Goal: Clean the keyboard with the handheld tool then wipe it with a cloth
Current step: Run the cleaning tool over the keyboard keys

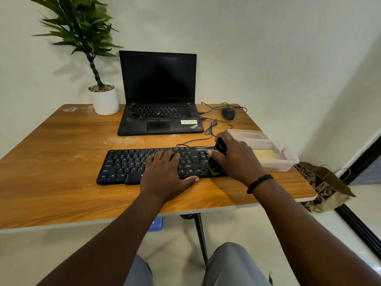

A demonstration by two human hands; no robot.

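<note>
The black keyboard lies on the wood-grain surface in front of the person, its long axis running left to right, with the laptop beyond it.

The left hand rests flat on the middle keys, fingers straight and spread, thumb at the near edge; it grasps nothing and appears to steady the board.

The right hand has its grip curled round a dark handheld cleaning tool, held roughly upright over the right end of the keyboard. Its lower end, seemingly bristled, meets the keys there. A glossy film shows on the keys just left of the tool; its nature cannot be told.

Judgement: the tool step is in progress. The uncleaned length lies leftward of the grip along the keyboard's long axis, so the next stroke calls for travel toward the left hand, which would have to give way.

A clear plastic container stands just right of the keyboard, holding a yellowish cloth-like item, nearer the right hand.
</note>
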